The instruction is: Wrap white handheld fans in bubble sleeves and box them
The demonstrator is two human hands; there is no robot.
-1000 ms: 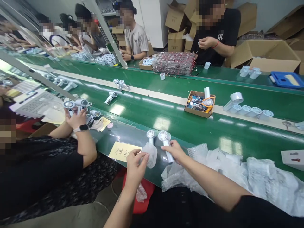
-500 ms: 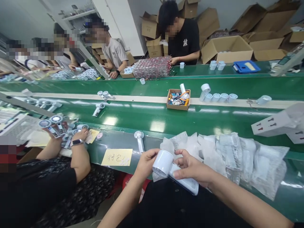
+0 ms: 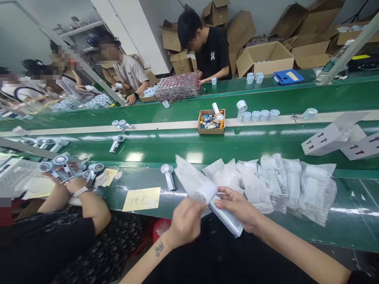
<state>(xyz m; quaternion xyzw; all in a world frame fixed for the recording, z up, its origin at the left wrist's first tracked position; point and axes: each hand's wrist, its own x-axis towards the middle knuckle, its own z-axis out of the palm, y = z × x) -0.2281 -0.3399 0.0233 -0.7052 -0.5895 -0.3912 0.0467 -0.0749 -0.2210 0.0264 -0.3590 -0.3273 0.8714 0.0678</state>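
In front of my body, my right hand (image 3: 240, 208) is closed around the neck of a pale handheld fan (image 3: 227, 221), whose handle points down to the right. A thin white wrapping bag or sheet (image 3: 192, 177) covers the fan's round head, and its loose end sticks up to the upper left. My left hand (image 3: 186, 221) pinches that white wrap at the fan's head. Another handheld fan (image 3: 168, 176) lies uncovered on the bench, beyond my left hand. Several wrapped fans (image 3: 293, 185) in bubble bags lie in a row to the right.
A yellow paper note (image 3: 141, 198) lies left of my hands. A person at the left holds several fans (image 3: 63, 167). Across the green belt (image 3: 160, 146) stands a small box of parts (image 3: 211, 122). White cards with cut-outs (image 3: 322, 138) stand at the right.
The fan's head was bare half a second ago; now white wrap covers it. My left hand has moved from the head's side to pinching the wrap. The view has shifted slightly.
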